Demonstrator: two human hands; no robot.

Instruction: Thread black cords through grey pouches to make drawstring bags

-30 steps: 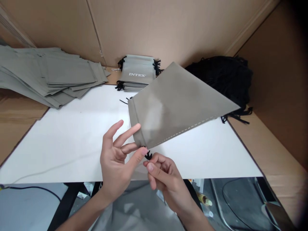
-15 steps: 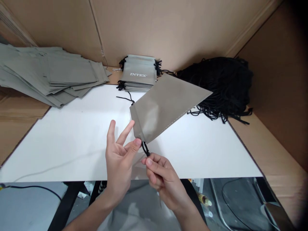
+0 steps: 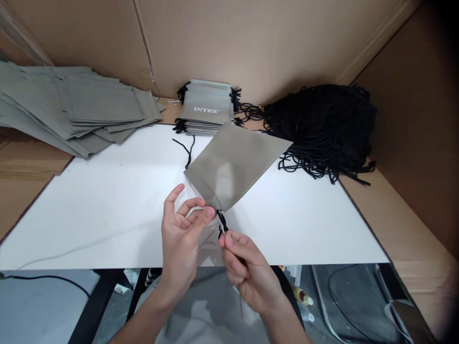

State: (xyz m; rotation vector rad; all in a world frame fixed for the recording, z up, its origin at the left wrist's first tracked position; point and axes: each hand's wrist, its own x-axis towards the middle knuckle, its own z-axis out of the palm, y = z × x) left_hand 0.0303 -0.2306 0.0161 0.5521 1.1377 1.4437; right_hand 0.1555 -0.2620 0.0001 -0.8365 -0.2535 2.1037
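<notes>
Right hand (image 3: 247,267) pinched on black cord (image 3: 222,220), left hand (image 3: 182,234) pinched on gray bag (image 3: 233,165) near corner.
Remotely, I saw the bag over white desk (image 3: 107,210), black cord pile (image 3: 322,129) and INTEX-printed stack (image 3: 206,102) beyond.

Looks like smooth, matt cloth on the grey four-cornered drawstring pouch (image 3: 240,165), like dull textile on the heaped black cords (image 3: 321,126), like matt cardboard on the brown upright panel (image 3: 268,48).
</notes>
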